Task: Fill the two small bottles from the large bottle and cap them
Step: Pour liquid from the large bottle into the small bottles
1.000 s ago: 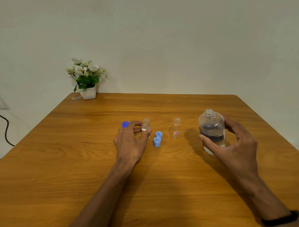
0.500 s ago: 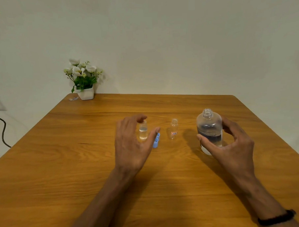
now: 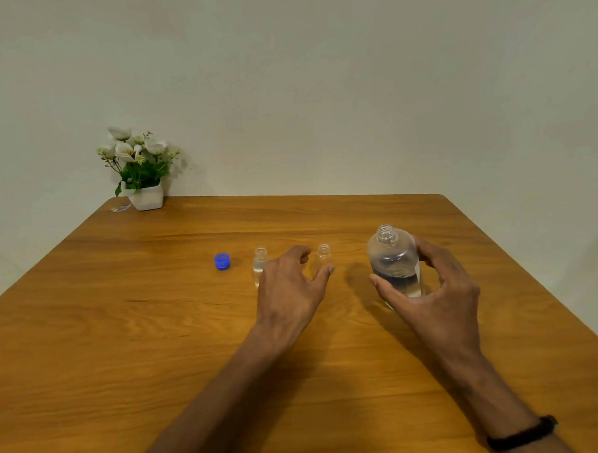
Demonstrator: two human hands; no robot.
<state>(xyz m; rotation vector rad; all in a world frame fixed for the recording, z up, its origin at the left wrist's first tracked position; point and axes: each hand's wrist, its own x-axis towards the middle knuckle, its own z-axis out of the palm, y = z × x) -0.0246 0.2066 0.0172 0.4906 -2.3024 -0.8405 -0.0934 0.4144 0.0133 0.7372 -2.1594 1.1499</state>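
The large clear bottle (image 3: pixel 393 261) stands uncapped and partly full on the wooden table (image 3: pixel 124 336); my right hand (image 3: pixel 434 292) is wrapped around it. Two small clear bottles stand uncapped further left: the left small bottle (image 3: pixel 260 264) holds some water, and the right small bottle (image 3: pixel 323 256) shows only its neck behind my fingers. My left hand (image 3: pixel 290 291) hovers between them with fingers spread, holding nothing. A dark blue cap (image 3: pixel 222 261) lies left of the small bottles. The two light blue caps are hidden behind my left hand.
A white pot of white flowers (image 3: pixel 141 171) stands at the table's far left corner, with a small wrapper (image 3: pixel 120 208) beside it. The table's right edge runs close past my right forearm.
My left hand has let go of the left small bottle and moved right toward the other small bottle, uncovering the dark blue cap. My right hand stays on the large bottle.
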